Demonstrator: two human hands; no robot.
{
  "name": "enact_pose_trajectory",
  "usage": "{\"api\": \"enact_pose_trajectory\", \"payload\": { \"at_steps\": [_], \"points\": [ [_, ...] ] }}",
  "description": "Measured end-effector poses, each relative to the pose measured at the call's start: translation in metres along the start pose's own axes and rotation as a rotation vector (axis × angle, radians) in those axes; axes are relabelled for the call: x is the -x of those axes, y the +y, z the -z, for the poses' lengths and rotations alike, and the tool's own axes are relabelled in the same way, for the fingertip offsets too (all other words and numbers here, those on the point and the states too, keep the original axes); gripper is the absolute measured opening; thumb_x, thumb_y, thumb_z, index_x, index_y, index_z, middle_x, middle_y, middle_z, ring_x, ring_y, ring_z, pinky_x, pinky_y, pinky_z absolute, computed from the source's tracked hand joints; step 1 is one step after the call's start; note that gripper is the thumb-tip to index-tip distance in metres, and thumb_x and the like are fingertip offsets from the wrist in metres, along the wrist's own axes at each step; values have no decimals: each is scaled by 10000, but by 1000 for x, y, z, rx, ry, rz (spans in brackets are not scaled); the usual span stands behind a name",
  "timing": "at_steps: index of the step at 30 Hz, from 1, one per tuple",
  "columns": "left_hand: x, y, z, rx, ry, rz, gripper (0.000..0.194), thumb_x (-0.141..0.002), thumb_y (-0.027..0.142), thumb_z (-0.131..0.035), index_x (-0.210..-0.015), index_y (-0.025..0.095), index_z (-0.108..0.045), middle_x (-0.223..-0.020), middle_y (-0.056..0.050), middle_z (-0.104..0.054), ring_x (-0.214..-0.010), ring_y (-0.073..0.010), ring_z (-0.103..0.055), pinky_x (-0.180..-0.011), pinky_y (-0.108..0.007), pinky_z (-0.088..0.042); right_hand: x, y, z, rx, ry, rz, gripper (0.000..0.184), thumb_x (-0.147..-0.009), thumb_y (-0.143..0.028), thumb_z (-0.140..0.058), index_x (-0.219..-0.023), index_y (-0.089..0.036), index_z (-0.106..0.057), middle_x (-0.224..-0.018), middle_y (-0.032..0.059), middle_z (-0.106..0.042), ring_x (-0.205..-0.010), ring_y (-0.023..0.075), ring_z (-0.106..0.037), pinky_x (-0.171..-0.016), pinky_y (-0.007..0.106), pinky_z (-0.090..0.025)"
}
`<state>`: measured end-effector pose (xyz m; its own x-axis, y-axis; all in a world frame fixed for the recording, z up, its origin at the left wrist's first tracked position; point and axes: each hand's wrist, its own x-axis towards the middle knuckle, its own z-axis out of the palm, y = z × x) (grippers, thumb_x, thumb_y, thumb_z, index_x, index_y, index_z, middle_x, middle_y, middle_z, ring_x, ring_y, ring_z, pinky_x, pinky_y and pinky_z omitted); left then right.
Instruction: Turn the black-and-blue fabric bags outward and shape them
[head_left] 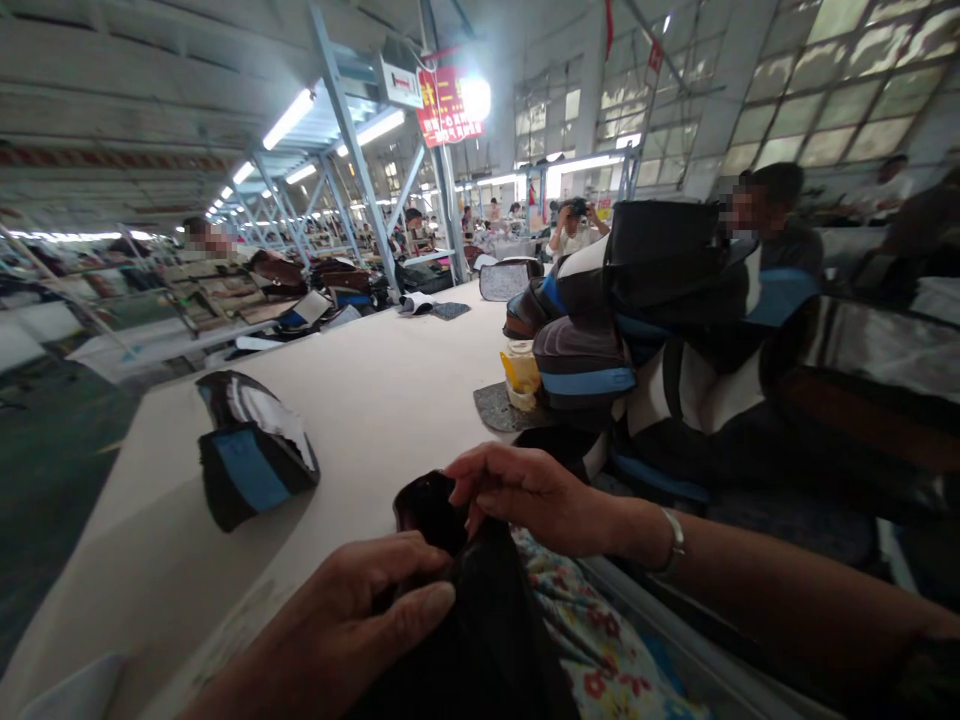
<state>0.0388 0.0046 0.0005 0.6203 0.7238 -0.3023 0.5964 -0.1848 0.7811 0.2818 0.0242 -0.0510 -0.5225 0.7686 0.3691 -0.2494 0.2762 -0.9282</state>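
Note:
Both my hands grip one black glossy bag piece (pixel 465 620) at the near edge of the white table (pixel 390 390). My left hand (pixel 352 620) is closed on its lower part, thumb pressed over the dark material. My right hand (pixel 532 495), with a silver bracelet at the wrist, pinches the piece's upper rounded end. Flowered cloth (pixel 592 640) lies under the piece, in my lap.
A finished black and blue bag (pixel 251 460) lies on the table to the left. A high pile of black, blue and white bags (pixel 660 340) stands at the right, beside a small jar with a yellow tool (pixel 521 375). Other people work at far tables.

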Motion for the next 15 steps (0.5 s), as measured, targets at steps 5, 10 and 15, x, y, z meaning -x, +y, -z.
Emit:
{"api": "enact_pose_trajectory", "payload": {
  "at_steps": [5, 10, 15],
  "points": [
    [-11, 2, -3, 86, -7, -15, 445, -880, 588, -560, -813, 163, -674, -765, -10, -567, -726, -146, -513, -648, -213, -421, 0, -6, 4, 119, -35, 39, 300, -962, -190, -539, -1257, -141, -525, -1052, 66, -588, -890, 110, -610, -812, 268, -511],
    [-9, -1, -7, 59, 74, 0, 426, -890, 580, -548, -814, 181, -677, -817, -27, -615, -799, -174, -560, -699, -230, -444, -6, -15, 15, 314, -211, 80, 377, -883, -208, -667, -1235, -125, -561, -1106, 96, -579, -909, 122, -606, -792, 243, -511],
    [-9, -7, -10, 218, 59, 20, 409, -878, 564, -578, -840, 176, -700, -822, -36, -622, -771, -169, -575, -668, -229, -444, -10, -6, 12, 340, -191, 162, 328, -779, -263, -783, -1017, -132, -599, -1081, 99, -588, -888, 146, -608, -791, 282, -536]
  ]
}}
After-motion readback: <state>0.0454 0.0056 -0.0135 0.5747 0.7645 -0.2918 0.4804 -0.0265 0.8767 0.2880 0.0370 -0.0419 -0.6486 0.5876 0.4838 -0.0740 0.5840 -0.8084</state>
